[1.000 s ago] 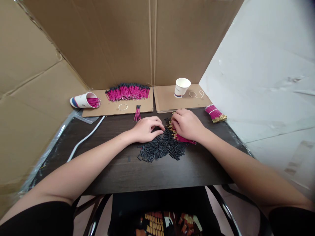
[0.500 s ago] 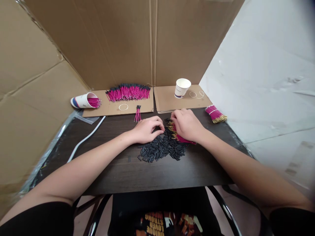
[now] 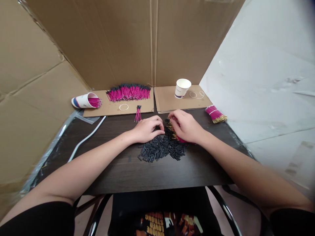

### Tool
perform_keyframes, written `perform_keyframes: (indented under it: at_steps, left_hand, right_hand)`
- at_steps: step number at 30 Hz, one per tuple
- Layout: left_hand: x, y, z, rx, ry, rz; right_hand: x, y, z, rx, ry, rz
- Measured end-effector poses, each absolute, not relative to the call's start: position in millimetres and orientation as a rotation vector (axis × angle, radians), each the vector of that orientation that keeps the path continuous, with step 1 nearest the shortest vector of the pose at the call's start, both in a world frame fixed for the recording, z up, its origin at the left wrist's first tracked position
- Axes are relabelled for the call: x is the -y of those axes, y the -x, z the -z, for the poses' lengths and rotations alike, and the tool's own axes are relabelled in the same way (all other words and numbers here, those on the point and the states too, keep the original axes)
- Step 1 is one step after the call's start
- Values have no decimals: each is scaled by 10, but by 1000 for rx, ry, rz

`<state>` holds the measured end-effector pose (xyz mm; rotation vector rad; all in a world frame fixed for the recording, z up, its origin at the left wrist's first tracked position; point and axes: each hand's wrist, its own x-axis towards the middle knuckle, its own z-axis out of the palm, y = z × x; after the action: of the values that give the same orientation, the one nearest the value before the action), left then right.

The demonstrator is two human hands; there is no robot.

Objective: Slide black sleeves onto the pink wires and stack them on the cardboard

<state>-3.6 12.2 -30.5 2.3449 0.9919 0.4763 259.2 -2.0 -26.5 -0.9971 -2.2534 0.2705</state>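
Observation:
My left hand (image 3: 149,129) rests at the left edge of a loose pile of short black sleeves (image 3: 159,150), thumb and fingers curled into a pinch; anything between them is too small to make out. Across the pile, my right hand (image 3: 185,125) is closed over a heap of magenta wires with gold tips (image 3: 173,131), partly covering it. A thin gold-tipped wire appears pinched at its fingertips. Beyond my left hand lies a small group of magenta wires with black ends (image 3: 138,113).
On cardboard at the back lies a wide row of black-ended magenta wires (image 3: 129,92). A tipped paper cup (image 3: 82,100) holds more wires; another paper cup (image 3: 182,88) stands upright. White rubber bands (image 3: 123,107) lie nearby. A banded wire bundle (image 3: 216,114) is at right.
My right hand has shifted slightly left, its fingertips now nearer the black sleeves at the heap's far edge. My left hand has hardly moved.

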Motion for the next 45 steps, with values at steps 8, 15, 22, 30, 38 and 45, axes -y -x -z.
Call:
perform_keyframes:
  at_steps: [8,15,22,30,38,45]
  left_hand:
    - [-151,39,357,-934,-2305,-575]
    - [-159,39,402,-888,-2339,-604]
    - [-129,29,360,-894,-2354,-600]
    - [-114,8,315,-1021,-2253,-554]
    - [-173,-44,363,-1043,-1774,-790]
    - [-213,-42,415,-1007,-1692,-857]
  right_hand:
    - [11,-2575,267,2198,851,-219]
    - [1,-2579,302,2244,837,-230]
    - [0,-2572,296,2235,831,-212]
    - [9,-2550,296,2178,929,-273]
    - [34,-2534,276,2142,971,-365]
    - [40,-2519,284,2121,964,-374]
